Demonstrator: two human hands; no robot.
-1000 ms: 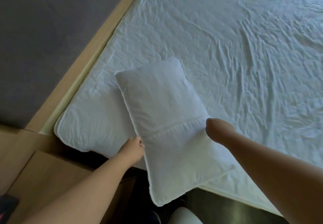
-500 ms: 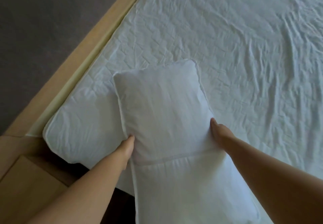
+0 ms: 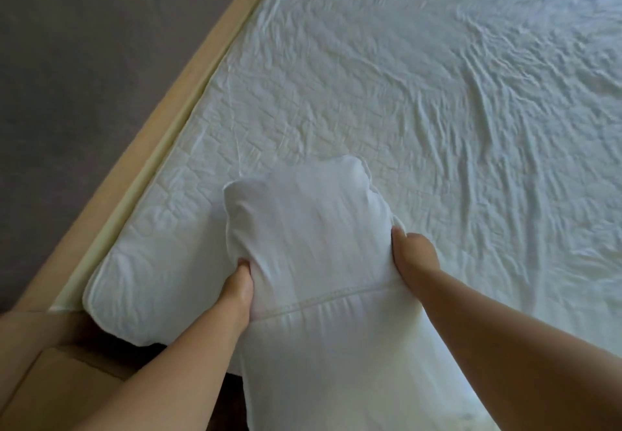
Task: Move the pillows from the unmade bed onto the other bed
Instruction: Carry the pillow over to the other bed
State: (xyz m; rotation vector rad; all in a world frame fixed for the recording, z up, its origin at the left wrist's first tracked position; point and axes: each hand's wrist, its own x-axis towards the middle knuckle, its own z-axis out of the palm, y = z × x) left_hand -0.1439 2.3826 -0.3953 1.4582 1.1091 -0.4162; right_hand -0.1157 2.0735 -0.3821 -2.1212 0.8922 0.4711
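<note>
i'm looking into a bedroom: a wide bed [image 3: 437, 94] under a creased white sheet, set in a pale wooden frame [image 3: 188, 94] against a grey wall [image 3: 84, 60].

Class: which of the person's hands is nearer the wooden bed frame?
Left. The left hand grips the pillow's side facing the frame; the right hand grips the far side.

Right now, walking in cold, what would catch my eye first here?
A plump white pillow low in the middle, pinched at its sides by the left hand and the right hand. Beneath it spreads a wrinkled white sheet, filling most of the view. A pale wooden bed frame runs diagonally along the left edge.
</note>
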